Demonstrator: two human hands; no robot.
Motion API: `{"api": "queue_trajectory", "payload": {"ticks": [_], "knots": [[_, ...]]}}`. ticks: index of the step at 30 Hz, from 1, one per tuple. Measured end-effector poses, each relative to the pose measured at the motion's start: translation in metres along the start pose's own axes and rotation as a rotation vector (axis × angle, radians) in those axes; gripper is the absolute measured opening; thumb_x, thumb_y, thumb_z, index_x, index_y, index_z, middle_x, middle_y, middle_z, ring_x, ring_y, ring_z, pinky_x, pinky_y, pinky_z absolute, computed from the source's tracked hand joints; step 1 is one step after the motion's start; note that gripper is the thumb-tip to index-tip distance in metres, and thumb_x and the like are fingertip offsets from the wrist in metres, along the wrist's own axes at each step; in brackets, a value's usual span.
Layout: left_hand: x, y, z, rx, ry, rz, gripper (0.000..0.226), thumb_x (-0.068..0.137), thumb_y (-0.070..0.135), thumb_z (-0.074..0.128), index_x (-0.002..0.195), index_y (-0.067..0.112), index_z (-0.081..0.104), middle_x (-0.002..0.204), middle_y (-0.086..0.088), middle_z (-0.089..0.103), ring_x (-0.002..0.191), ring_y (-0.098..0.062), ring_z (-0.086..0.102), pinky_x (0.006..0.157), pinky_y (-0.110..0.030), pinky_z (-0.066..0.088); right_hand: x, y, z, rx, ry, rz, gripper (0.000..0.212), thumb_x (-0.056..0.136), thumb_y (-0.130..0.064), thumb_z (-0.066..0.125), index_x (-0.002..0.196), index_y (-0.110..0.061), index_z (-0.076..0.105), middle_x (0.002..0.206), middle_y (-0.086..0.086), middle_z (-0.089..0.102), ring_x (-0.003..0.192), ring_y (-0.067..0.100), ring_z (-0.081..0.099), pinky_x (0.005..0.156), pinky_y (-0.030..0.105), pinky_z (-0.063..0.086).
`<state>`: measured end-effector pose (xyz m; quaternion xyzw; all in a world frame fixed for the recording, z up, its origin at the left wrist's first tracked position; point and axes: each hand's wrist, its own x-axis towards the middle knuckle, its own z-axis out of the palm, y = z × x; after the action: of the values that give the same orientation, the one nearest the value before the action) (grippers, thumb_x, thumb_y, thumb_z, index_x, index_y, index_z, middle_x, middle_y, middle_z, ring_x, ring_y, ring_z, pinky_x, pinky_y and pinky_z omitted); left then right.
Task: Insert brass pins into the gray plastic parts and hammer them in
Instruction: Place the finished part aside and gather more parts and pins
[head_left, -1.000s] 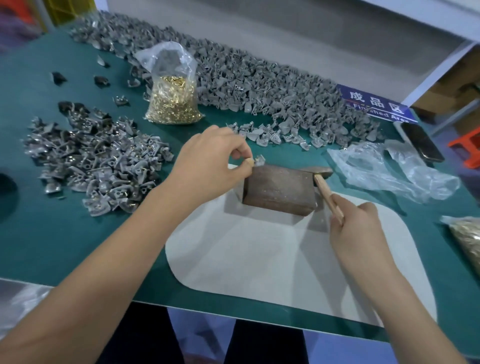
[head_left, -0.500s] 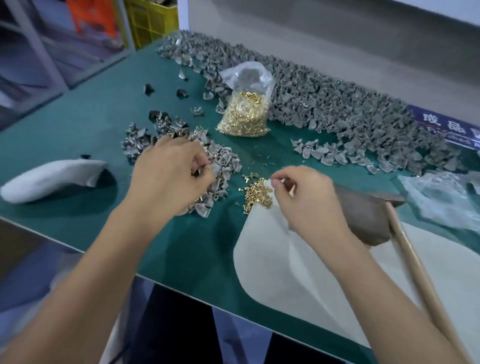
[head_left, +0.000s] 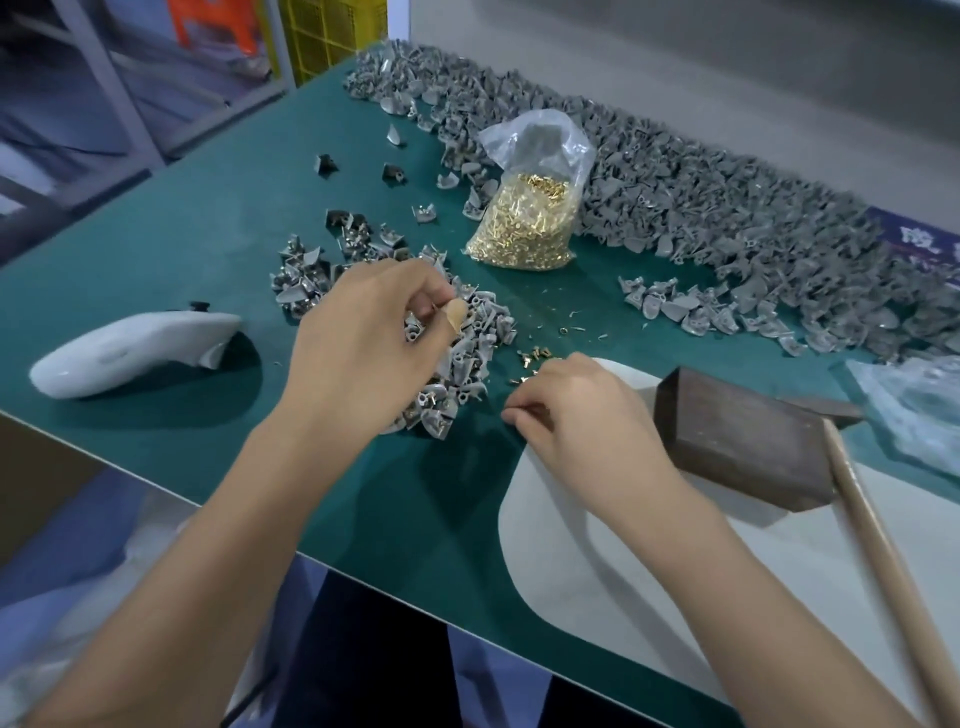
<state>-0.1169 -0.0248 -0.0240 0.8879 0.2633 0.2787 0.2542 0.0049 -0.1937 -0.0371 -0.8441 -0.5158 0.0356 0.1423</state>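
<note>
My left hand (head_left: 358, 348) hovers over a small heap of gray plastic parts (head_left: 467, 358) and pinches one gray part (head_left: 414, 332) between thumb and fingers; the thumb wears a plaster. My right hand (head_left: 576, 415) rests at the corner of the white mat (head_left: 649, 587), fingertips pinched together on a brass pin (head_left: 540, 412) just below a few loose brass pins (head_left: 535, 356). A dark block (head_left: 743, 441) sits on the mat to the right. The hammer (head_left: 878, 540) lies beside the block, untouched, handle toward me.
A clear bag of brass pins (head_left: 524, 218) stands behind the heap. A long bank of gray parts (head_left: 727, 208) lines the far edge of the green table (head_left: 182, 249). A white curved object (head_left: 130, 348) lies left, crumpled plastic bags (head_left: 914, 410) right.
My right hand let go of the hammer and came to the loose pins. My left hand left the block, went to the heap and took up a gray part. The view swung left.
</note>
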Motion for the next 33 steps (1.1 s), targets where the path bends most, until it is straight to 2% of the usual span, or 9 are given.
{"api": "queue_trajectory", "payload": {"ticks": [4,6,12,17,20,23,26,29,33], "knots": [[0.002,0.006,0.004,-0.01,-0.025,-0.002,0.015,0.097,0.045,0.06,0.087,0.034,0.063,0.085,0.017,0.06,0.086,-0.007,0.052,0.068,-0.032,0.043,0.0,-0.004,0.003,-0.083,0.03,-0.031,0.014,0.094,-0.029,0.062,0.093,-0.023,0.074,0.091,-0.004,0.065,0.096,0.021,0.054,0.075,0.029,0.031],[0.003,0.011,0.006,-0.06,-0.035,0.002,0.019,0.098,0.048,0.059,0.086,0.034,0.063,0.085,0.016,0.063,0.084,-0.006,0.055,0.07,-0.035,0.048,-0.002,-0.004,-0.002,-0.025,0.071,0.016,0.009,0.09,-0.028,0.064,0.089,-0.023,0.072,0.087,-0.009,0.062,0.093,0.018,0.055,0.07,0.027,0.028],[0.01,0.035,0.026,-0.198,-0.127,0.008,0.031,0.102,0.047,0.053,0.081,0.027,0.064,0.074,0.009,0.064,0.073,-0.011,0.061,0.071,-0.043,0.053,-0.011,0.021,-0.036,0.29,0.173,0.131,0.006,0.092,-0.018,0.067,0.087,-0.018,0.062,0.086,-0.008,0.064,0.084,0.012,0.058,0.074,0.034,0.048],[0.023,0.078,0.063,-0.305,-0.203,0.08,0.026,0.099,0.046,0.058,0.081,0.029,0.067,0.077,0.008,0.065,0.075,-0.015,0.059,0.069,-0.041,0.051,-0.025,0.061,-0.074,0.394,0.384,0.254,0.019,0.081,-0.007,0.073,0.076,-0.019,0.06,0.07,-0.01,0.061,0.07,0.007,0.057,0.062,0.014,0.042],[0.04,0.098,0.091,-0.243,-0.216,0.118,0.027,0.099,0.047,0.057,0.082,0.029,0.065,0.077,0.008,0.062,0.075,-0.015,0.057,0.065,-0.037,0.049,-0.032,0.091,-0.087,0.478,0.453,0.316,0.018,0.083,-0.001,0.071,0.086,-0.017,0.065,0.077,-0.011,0.064,0.071,0.003,0.058,0.068,0.011,0.043],[0.064,0.107,0.121,-0.033,-0.238,0.105,0.028,0.098,0.051,0.055,0.085,0.03,0.066,0.075,0.011,0.062,0.073,-0.011,0.058,0.056,-0.028,0.041,-0.039,0.118,-0.088,0.482,0.492,0.412,0.019,0.087,-0.003,0.07,0.09,-0.022,0.071,0.08,-0.012,0.068,0.073,0.002,0.06,0.069,0.013,0.046],[0.087,0.106,0.149,0.108,-0.302,0.086,0.013,0.097,0.044,0.06,0.101,0.034,0.068,0.093,0.013,0.067,0.091,-0.015,0.064,0.066,-0.03,0.047,-0.044,0.13,-0.079,0.472,0.534,0.469,0.02,0.088,-0.006,0.071,0.087,-0.026,0.071,0.078,-0.017,0.067,0.074,0.002,0.062,0.068,0.014,0.046],[0.099,0.102,0.167,0.157,-0.319,0.088,0.024,0.096,0.04,0.062,0.119,0.033,0.063,0.109,0.006,0.065,0.101,-0.02,0.064,0.078,-0.037,0.054,-0.047,0.13,-0.065,0.527,0.533,0.488,0.02,0.088,-0.009,0.072,0.086,-0.029,0.07,0.075,-0.018,0.067,0.074,0.002,0.062,0.068,0.013,0.046],[0.102,0.097,0.177,0.198,-0.3,0.137,0.031,0.094,0.037,0.065,0.125,0.034,0.064,0.111,0.006,0.064,0.103,-0.02,0.064,0.071,-0.033,0.05,-0.049,0.129,-0.055,0.563,0.523,0.477,0.017,0.088,-0.01,0.073,0.088,-0.027,0.071,0.077,-0.017,0.069,0.077,0.004,0.064,0.067,0.013,0.047]]}}
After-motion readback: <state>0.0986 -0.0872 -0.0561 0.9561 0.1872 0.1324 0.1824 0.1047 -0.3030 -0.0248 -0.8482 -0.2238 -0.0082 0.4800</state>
